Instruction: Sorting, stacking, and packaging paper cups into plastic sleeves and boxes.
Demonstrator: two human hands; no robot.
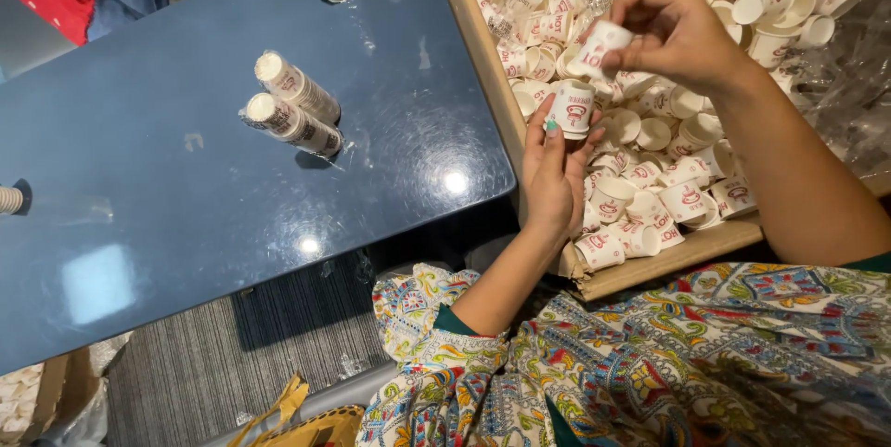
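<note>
Head view: left hand point(554, 173) clamped on a paper cup point(573, 109), mouth down. Right hand point(673, 29) pinched another cup point(600, 48) above, tilted as if for stacking. Loose cups filled the box point(483, 48) beside the worktop point(186, 178).

Bright overhead light throws white glare spots on the glossy dark table point(186, 187); focus stays sharp throughout.

At centre right, the left hand point(554, 178) holds a cup stack point(572, 109); the right hand point(676, 31) holds one cup point(600, 48) above a box point(483, 48) of cups.
</note>
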